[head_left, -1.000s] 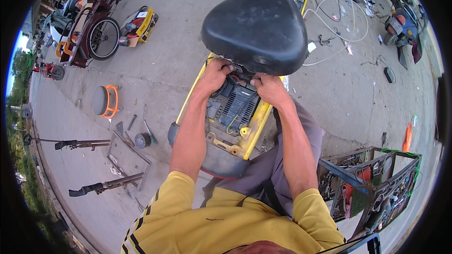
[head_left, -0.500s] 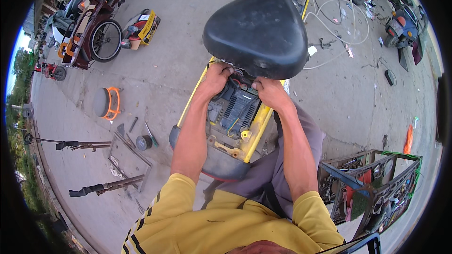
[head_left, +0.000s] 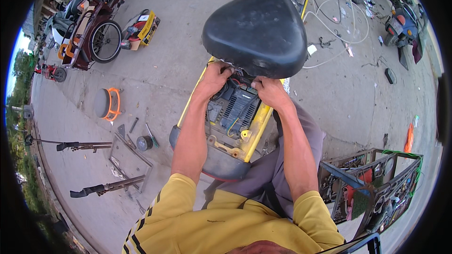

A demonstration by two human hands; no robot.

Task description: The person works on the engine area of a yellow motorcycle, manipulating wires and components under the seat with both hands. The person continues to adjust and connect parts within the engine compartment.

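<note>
Little has changed over the last second: both hands stay at one spot below the black seat [head_left: 256,33], which suggests steady fingerwork around the wires [head_left: 239,72]. With the finned box [head_left: 240,108] as clock centre, the seat sits at 1 o'clock, the wires at 12, the yellow frame tube [head_left: 256,134] at 5. The left hand [head_left: 216,80] at 11 and right hand [head_left: 273,92] at 2 curl inward; their tips are shaded, so whether either pinches a wire I cannot tell.
</note>
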